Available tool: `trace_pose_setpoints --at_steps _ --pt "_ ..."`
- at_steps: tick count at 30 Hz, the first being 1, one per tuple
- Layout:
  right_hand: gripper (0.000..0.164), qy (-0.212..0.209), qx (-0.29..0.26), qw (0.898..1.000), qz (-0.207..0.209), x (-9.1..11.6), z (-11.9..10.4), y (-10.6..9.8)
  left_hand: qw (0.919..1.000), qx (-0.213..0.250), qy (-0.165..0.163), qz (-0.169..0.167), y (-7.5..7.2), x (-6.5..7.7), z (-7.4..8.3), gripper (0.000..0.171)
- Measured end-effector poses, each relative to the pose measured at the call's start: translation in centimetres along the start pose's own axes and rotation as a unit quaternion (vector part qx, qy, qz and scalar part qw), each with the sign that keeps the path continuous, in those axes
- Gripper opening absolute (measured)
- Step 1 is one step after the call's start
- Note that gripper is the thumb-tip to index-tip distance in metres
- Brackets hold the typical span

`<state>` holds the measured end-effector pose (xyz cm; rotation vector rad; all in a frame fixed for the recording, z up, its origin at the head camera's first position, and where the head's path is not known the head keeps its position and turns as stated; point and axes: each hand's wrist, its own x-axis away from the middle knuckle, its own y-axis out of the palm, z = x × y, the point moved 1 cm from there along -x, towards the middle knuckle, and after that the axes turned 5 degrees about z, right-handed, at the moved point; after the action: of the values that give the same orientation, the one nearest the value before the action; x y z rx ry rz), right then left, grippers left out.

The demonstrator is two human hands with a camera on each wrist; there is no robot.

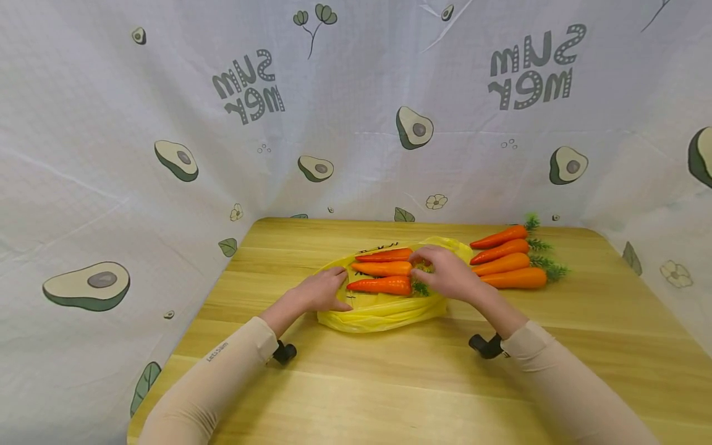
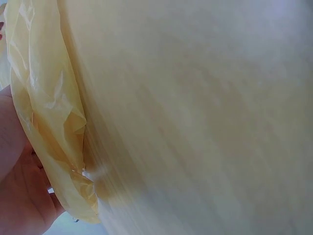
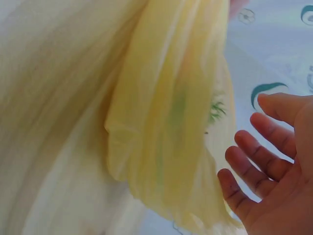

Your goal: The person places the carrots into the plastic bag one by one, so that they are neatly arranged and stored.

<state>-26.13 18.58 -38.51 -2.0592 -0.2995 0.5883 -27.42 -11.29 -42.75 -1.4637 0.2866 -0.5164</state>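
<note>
A yellow plastic bag [image 1: 384,318] lies spread on the table with its mouth wide, and three orange toy carrots [image 1: 384,285] rest side by side in it, tips to the left. My left hand [image 1: 319,292] is at the bag's left end, fingers and thumb spread against its rim; the left wrist view shows that hand [image 2: 27,196] partly behind the film. Over the carrots' leafy tops hovers my right hand [image 1: 449,273]. Seen from the right wrist, this hand [image 3: 274,166] has loosely bent fingers with nothing between them, beside the bag [image 3: 156,122].
Several more carrots [image 1: 503,262] with green tops lie in a row to the right of the bag. The wooden table [image 1: 356,383] ends at the back against a white curtain [image 1: 356,93] printed with avocados.
</note>
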Motion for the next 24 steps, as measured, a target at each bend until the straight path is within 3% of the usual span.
trace_pose_setpoints --at_steps 10,24 --pt "0.024 -0.022 -0.007 0.998 0.051 0.9 1.0 -3.1 1.0 -0.003 -0.001 0.003 0.1 0.0 0.0 0.093" --pt "0.028 -0.019 0.003 0.997 0.076 2.6 3.5 -6.6 0.9999 -0.01 0.008 0.007 0.2 -0.1 -0.2 0.092"
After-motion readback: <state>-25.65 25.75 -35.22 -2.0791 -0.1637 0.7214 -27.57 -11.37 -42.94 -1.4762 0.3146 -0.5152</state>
